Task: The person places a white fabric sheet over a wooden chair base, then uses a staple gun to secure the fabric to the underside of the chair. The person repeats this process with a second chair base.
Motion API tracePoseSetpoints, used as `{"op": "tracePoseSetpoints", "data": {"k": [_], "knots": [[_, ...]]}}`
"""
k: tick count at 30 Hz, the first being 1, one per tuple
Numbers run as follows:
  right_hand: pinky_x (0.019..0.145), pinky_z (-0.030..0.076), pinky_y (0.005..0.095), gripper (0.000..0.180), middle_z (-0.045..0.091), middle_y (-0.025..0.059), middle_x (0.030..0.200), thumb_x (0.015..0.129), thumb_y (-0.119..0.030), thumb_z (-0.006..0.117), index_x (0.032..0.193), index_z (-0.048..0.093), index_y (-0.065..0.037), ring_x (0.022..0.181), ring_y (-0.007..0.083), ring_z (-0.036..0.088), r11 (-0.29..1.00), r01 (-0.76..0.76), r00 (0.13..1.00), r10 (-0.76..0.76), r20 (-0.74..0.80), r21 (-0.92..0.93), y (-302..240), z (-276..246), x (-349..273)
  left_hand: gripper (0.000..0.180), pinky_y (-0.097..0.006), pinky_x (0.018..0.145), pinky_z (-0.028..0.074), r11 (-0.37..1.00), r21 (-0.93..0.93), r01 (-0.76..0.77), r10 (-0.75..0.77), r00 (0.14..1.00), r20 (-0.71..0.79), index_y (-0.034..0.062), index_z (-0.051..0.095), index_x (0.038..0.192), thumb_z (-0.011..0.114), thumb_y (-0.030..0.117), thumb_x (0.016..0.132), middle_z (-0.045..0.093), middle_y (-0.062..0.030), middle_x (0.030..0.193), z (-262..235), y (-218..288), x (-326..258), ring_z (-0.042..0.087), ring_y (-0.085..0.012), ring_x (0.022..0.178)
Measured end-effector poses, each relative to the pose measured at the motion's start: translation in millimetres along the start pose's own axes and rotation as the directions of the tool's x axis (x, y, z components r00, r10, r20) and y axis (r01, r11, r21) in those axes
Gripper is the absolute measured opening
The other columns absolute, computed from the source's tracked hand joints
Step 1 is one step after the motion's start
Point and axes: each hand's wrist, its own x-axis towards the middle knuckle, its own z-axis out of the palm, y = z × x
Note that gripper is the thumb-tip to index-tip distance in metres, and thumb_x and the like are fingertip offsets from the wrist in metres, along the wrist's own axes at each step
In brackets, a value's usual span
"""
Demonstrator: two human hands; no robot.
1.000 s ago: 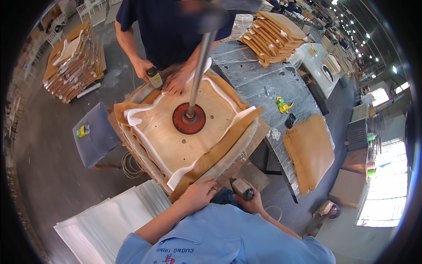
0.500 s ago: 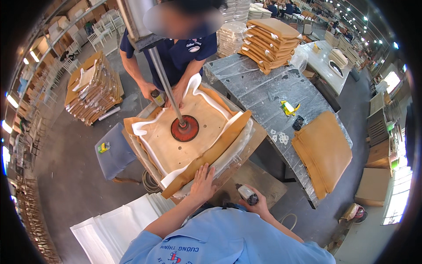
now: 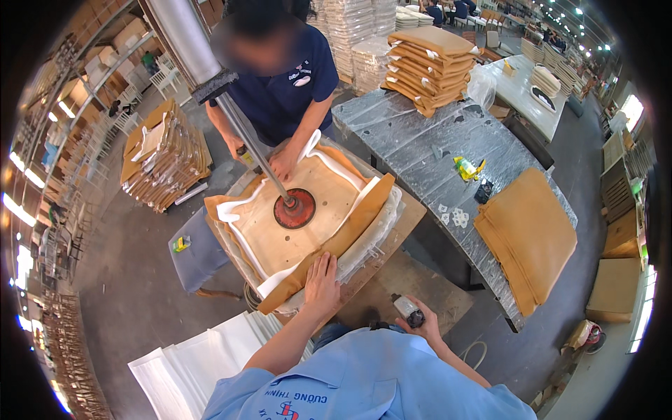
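Note:
A plywood seat panel (image 3: 318, 189) lies in the middle, ringed by white padding (image 3: 227, 210) and a tan leather-like cover (image 3: 343, 238). A red round press foot (image 3: 294, 208) on a metal rod rests on the panel. On the near flap of the cover lies my left hand (image 3: 322, 283), flat with its fingers stretched. My right hand (image 3: 425, 318) is wrapped round a staple gun (image 3: 408, 310), low by my body and apart from the panel. Across from me, a co-worker holds a similar tool (image 3: 245, 155) at the far left edge, the other hand (image 3: 283, 164) touching the cover.
To the right, a plastic-covered table (image 3: 420, 150) bears folded tan covers (image 3: 528, 234), a stack of tan pieces (image 3: 430, 66) and a yellow-green packet (image 3: 467, 168). White sheets (image 3: 203, 367) lie at lower left. A grey stool (image 3: 199, 245) and a cushion stack (image 3: 164, 157) stand left.
The whole view has shifted slightly, so the table and stool appear farther right. My left hand stays on the flap and my right still grips the staple gun. The co-worker's head has moved left.

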Motion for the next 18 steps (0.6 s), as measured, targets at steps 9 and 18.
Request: {"op": "tracePoseSetpoints", "data": {"k": [9,18], "knots": [[0.101,0.06,0.0424,0.072,0.078,0.0188,0.127,0.084,-0.026,0.096,0.146,0.067,-0.007,0.116,0.0362,0.077,0.999,-0.01,1.0,0.01,0.001,0.044,13,-1,-1,0.079,-0.055,0.134,0.03,0.997,-0.029,0.076,-0.078,0.994,-0.082,0.0003,0.045,0.164,0.077,0.019,0.094,0.037,-0.0293,0.174,5,4,-25,0.035,-0.048,0.161],[0.103,0.06,0.0397,0.07,0.08,0.018,0.127,0.084,-0.021,0.096,0.147,0.068,-0.007,0.119,0.0297,0.078,0.996,-0.018,0.999,0.015,0.041,0.084,4,-5,3,0.073,-0.055,0.132,0.033,0.962,-0.108,0.252,-0.26,0.963,-0.072,0.0005,0.05,0.16,0.077,0.019,0.095,0.046,-0.0278,0.169,-11,6,-84,0.043,-0.0463,0.158]]}}
